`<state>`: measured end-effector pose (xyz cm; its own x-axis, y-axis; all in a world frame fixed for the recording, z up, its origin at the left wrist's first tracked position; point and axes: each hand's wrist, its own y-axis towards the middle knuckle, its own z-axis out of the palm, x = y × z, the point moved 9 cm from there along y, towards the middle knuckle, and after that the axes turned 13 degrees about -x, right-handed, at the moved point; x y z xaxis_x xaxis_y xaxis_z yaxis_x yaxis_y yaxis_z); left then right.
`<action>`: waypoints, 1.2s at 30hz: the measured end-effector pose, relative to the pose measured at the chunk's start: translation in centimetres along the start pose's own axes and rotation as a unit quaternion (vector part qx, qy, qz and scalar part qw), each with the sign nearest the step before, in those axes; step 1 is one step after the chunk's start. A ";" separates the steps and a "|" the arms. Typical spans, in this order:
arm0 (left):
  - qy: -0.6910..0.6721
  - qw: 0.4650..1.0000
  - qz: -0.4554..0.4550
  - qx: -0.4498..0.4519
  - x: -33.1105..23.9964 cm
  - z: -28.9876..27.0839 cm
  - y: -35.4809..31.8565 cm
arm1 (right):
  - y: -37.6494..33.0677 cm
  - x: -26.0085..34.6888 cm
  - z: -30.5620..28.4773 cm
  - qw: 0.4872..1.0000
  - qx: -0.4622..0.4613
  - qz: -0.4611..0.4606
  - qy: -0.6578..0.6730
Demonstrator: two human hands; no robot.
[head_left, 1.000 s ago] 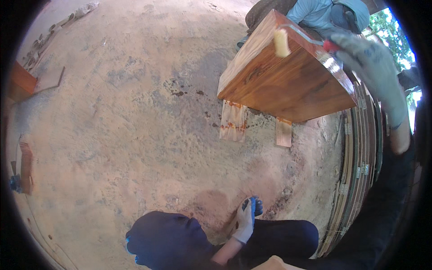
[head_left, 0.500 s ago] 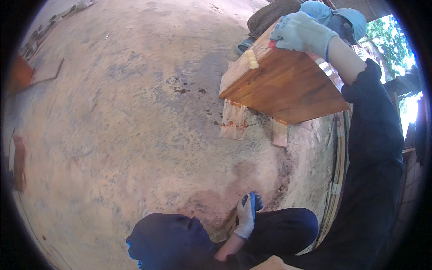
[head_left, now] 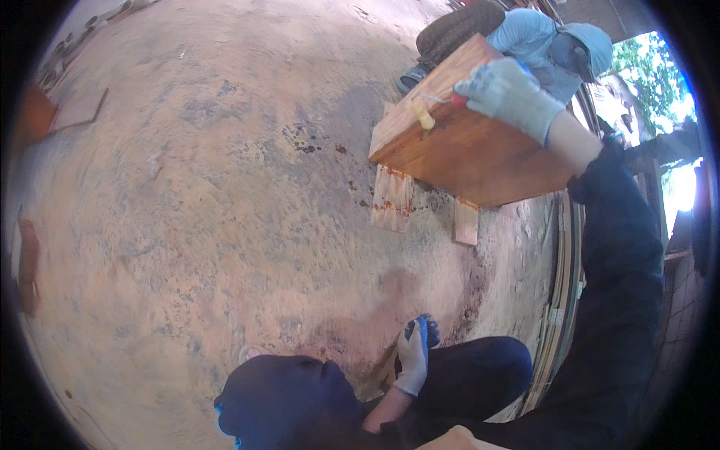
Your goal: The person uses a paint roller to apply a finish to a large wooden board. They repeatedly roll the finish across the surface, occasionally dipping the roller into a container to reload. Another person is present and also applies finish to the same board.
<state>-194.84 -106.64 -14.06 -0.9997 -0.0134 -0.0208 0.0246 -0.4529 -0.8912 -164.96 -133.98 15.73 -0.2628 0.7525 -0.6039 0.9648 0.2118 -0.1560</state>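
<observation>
My right hand (head_left: 510,97), in a white and blue work glove, is closed around the red handle (head_left: 458,98) of a small paint roller. The roller's pale yellow sleeve (head_left: 422,116) is at the upper front edge of a wooden box-like piece (head_left: 472,154). Its front face is glossy reddish brown, and its narrow end is paler. Two stain-spotted wood offcuts (head_left: 391,196) stick out from under the piece. My left hand (head_left: 412,356), gloved as well, rests by my knee with its fingers curled in; anything inside them is hidden.
A person (head_left: 525,34) in a light blue top and cap crouches just behind the wooden piece. Long wooden strips (head_left: 564,262) lie along the right side. Dark drips spot the bare floor (head_left: 225,187). Reddish-brown boards (head_left: 28,266) stand at the far left.
My right hand and the roller have moved slightly down and to the right along the piece's edge. More of the crouching person shows. My left hand stays by my knee.
</observation>
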 end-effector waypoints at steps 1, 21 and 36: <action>-0.007 1.000 0.017 0.016 -0.3 0.2 0.0 | -0.1 -0.2 -0.3 0.999 -0.035 -0.001 -0.013; -0.049 0.997 0.058 -0.010 -2.5 -2.1 -0.7 | 4.9 5.5 14.1 0.986 0.136 0.098 -0.017; -0.059 0.997 0.044 -0.012 -2.6 -2.3 -1.0 | 5.8 8.2 18.3 0.974 0.186 0.058 -0.116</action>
<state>-192.23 -104.06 -14.17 -0.9865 -0.1572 -0.0467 0.1101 -0.4235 -0.8992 -161.28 -138.00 -4.40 -0.1845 0.5873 -0.7881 0.9363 -0.1389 -0.3227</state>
